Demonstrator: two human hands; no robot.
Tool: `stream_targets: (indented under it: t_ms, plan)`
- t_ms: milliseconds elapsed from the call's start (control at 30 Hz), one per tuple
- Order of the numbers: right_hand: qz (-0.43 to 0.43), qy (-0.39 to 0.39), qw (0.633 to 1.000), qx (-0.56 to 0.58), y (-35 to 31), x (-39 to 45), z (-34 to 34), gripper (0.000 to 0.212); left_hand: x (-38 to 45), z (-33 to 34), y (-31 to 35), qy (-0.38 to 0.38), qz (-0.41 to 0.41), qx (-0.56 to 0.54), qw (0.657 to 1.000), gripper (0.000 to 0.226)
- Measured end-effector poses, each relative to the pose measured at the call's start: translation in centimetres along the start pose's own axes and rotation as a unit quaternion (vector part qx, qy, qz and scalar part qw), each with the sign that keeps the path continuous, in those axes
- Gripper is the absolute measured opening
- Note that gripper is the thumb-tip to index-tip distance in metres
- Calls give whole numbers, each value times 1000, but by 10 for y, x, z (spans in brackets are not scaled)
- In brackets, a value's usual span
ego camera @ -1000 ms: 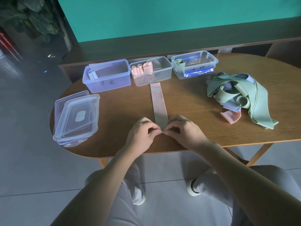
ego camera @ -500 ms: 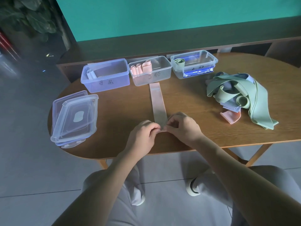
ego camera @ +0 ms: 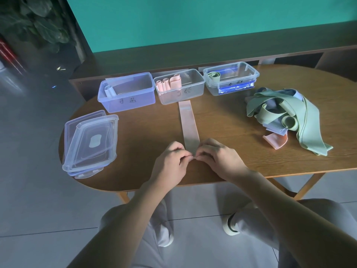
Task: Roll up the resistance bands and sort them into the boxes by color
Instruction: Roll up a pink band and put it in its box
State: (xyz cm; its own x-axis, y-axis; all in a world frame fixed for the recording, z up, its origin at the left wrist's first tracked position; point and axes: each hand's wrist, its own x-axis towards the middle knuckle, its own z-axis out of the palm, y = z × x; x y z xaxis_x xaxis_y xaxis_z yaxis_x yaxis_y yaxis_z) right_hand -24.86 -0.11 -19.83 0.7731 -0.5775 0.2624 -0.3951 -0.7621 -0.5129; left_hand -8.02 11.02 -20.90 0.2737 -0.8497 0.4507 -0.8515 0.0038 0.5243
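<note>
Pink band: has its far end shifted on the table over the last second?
No. The far end of the pink band still meets the front wall of the middle box, and the strip lies in the same straight line as before.

Tabletop [ego camera: 135, 171]: oval, wood-grained, filling the middle of my view, with slanted wooden legs under its near edge.
Lids [ego camera: 90, 140]: clear plastic, stacked at the tabletop's left end.
Wall [ego camera: 193, 20]: teal, across the top of the frame.
Shelf unit [ego camera: 193, 55]: dark and low, just behind the tabletop.
Plant [ego camera: 38, 26]: dark leaves, upper left corner.
Floor [ego camera: 38, 209]: grey tiles, left and bottom.
My trousers [ego camera: 154, 238]: light, at the bottom.
My shoe [ego camera: 229, 223]: pale, lower centre-right.
</note>
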Motion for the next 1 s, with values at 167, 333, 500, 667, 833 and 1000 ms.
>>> stream_targets:
  t_ms: [167, 333, 500, 667, 833, 1000]
  plan:
    - [15, 19, 1000, 6, 1, -2, -2, 8, 3, 1, -1, -6, -69, -27, 997, 3]
    - [41, 10, 999, 9, -2, 2, -4, 14, 5, 2, -6, -40, -84, -37, 995, 6]
    - [67, 25, 997, -8, -4, 6, -2, 22, 6, 6, -7, -10, -65, -4, 998, 2]
    - [95, 34, 995, -11, -6, 10, -2, 24, 7, 3, -4, -1, -53, 10, 999, 19]
    - [96, 55, 994, -7, -7, 12, -1, 19, 12, 0, -4, -1, -3, 26, 1000, 40]
    - [32, 57, 997, -38, -5, 8, 6, 12, 9, 1, -6, -7, 31, 80, 996, 30]
